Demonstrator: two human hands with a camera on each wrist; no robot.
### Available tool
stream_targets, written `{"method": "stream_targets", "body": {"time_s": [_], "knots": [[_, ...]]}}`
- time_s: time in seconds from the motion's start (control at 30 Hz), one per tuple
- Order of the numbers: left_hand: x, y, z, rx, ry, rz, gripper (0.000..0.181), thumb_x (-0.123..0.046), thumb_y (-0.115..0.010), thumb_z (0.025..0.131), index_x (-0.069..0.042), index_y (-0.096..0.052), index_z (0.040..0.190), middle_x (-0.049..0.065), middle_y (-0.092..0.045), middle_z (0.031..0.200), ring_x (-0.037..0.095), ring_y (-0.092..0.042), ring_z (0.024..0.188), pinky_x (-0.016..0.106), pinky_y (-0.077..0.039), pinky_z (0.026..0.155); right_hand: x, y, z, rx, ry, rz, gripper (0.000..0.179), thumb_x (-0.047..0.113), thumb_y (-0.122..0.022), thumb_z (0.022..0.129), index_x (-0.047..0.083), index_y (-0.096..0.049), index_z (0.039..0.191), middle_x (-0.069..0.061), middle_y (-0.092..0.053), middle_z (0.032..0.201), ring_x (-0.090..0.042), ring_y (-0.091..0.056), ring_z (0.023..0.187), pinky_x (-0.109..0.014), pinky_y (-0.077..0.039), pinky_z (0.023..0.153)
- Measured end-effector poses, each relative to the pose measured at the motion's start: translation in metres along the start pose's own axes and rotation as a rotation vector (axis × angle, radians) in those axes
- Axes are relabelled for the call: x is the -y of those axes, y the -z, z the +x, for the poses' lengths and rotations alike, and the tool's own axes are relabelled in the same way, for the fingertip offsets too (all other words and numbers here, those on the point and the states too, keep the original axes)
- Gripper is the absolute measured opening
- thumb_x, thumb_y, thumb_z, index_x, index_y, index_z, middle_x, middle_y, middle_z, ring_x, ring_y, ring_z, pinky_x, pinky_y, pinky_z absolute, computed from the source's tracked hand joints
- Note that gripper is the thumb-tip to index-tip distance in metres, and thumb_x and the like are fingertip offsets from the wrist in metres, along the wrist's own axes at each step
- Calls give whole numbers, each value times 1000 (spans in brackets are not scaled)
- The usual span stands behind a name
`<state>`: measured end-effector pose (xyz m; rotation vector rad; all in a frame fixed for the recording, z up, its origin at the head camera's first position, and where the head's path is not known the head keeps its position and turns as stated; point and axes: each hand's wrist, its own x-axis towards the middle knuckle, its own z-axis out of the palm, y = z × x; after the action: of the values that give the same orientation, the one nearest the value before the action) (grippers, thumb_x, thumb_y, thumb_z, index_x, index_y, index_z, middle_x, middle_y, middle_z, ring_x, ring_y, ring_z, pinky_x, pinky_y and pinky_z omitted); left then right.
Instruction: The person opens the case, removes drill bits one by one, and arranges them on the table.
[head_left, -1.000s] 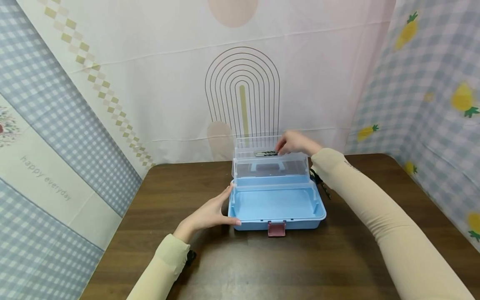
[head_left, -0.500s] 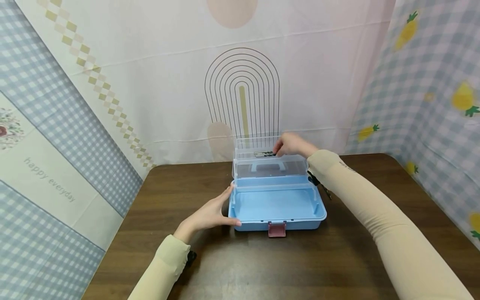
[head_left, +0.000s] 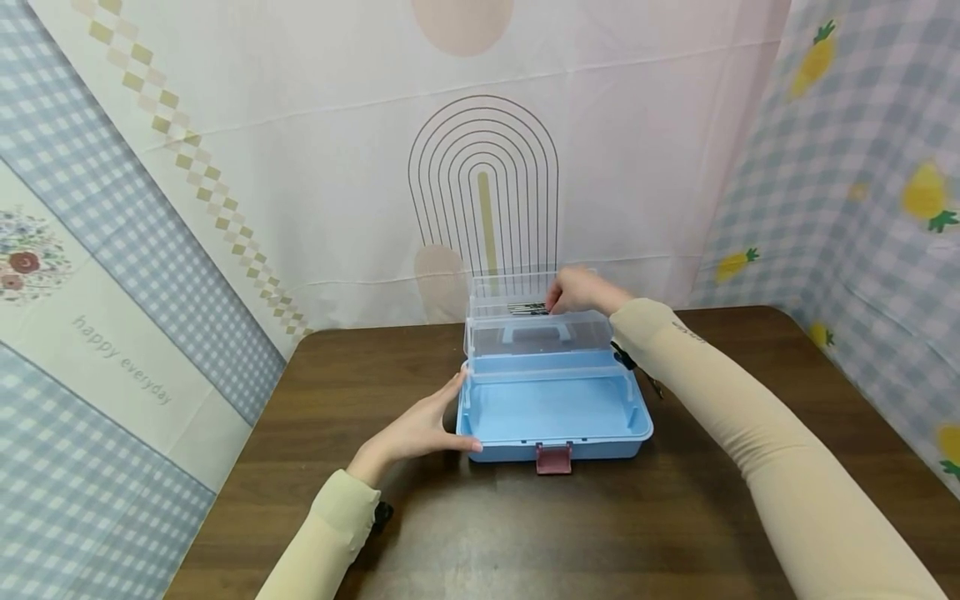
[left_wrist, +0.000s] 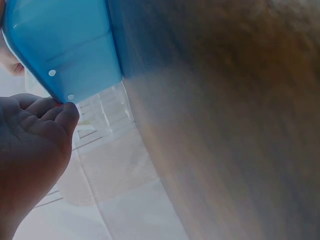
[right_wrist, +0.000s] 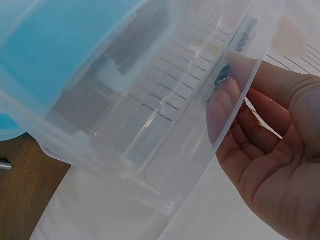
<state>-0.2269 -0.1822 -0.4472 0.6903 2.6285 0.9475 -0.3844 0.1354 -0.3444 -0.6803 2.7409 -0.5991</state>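
Note:
A light-blue toolbox (head_left: 555, 451) stands on the table, its lid up and its clear trays (head_left: 540, 371) folded out. My left hand (head_left: 412, 429) braces its left front corner, thumb straight along the front wall and fingers along the left side. In the left wrist view, fingertips (left_wrist: 67, 112) touch the blue corner. My right hand (head_left: 581, 290) reaches into the upper clear tray. There its thumb and fingers pinch the right end of dark, spiral-fluted drill bits (right_wrist: 222, 76), seen partly through the plastic. The bits' shiny shanks (head_left: 521, 308) point left.
A maroon latch (head_left: 553, 460) hangs down at the toolbox front. On the table (head_left: 525, 533), right of the box, lies another drill bit (head_left: 657, 388), partly hidden by the right sleeve. A fabric curtain (head_left: 637, 167) hangs behind the table.
My right hand has shifted slightly left and down with the drill bits in the upper tray. The left hand and toolbox have stayed in place.

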Motion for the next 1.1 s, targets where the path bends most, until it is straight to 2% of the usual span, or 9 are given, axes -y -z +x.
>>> {"method": "stream_targets", "body": {"time_s": [0.23, 0.43, 0.6, 1.1], "knots": [[0, 0, 0, -1, 0, -6, 124, -63, -81, 75, -30, 1, 163, -8, -2, 166, 18, -19, 150, 47, -27, 117, -3, 0, -2, -15, 49, 12, 12, 4, -72, 92, 0, -78, 101, -12, -75, 97, -24, -68, 87, -39, -56, 82], [0, -2, 0, -1, 0, -7, 125, -63, -82, 75, -29, 0, 163, -7, -2, 166, 17, -18, 150, 46, -27, 118, -12, -1, -4, -21, 31, 82, 12, 6, -72, 92, 1, -78, 101, -11, -75, 101, -22, -68, 88, -38, -56, 82], [0, -1, 0, -8, -2, -4, 125, -62, -82, 75, -29, 0, 163, -8, -3, 166, 17, -19, 150, 46, -27, 118, -19, 0, -5, -27, 47, 107, 12, 7, -71, 93, 3, -79, 101, -9, -75, 100, -21, -68, 87, -38, -55, 82], [0, -1, -1, -6, 0, -1, 125, -62, -82, 75, -30, 0, 163, -6, -3, 167, 17, -18, 150, 46, -27, 118, -24, -3, -4, -41, 130, 55, 12, 9, -68, 95, 4, -79, 98, -7, -76, 94, -18, -66, 81, -36, -53, 76]]}}
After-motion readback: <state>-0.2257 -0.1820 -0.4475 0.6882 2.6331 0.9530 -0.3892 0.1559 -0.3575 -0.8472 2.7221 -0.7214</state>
